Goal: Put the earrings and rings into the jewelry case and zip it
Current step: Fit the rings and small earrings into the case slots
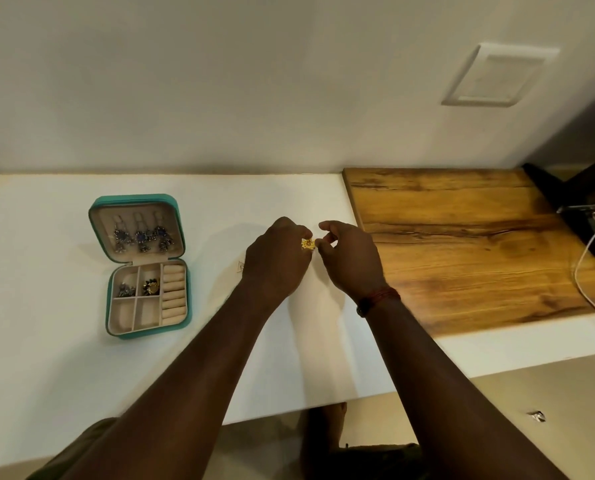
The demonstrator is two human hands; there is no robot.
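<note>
A teal jewelry case (97, 211) lies open on the white table (47, 375) at the left. Its lid holds three dark blue dangling earrings (143, 238). The lower tray has small jewelry pieces (150, 287) in two compartments and a beige ring roll (174, 294) on its right side. At the table's middle, my left hand (275, 261) and my right hand (349, 258) meet around a small gold ring (308, 243) with a flower-shaped top. Fingertips of both hands touch it. A small pale triangular piece (240, 266) lies just left of my left hand.
A wooden board (462, 244) covers the table's right part. Dark equipment (573, 199) and a white cable (587, 268) sit at the far right. A wall stands behind the table, with a white panel (500, 76) on it.
</note>
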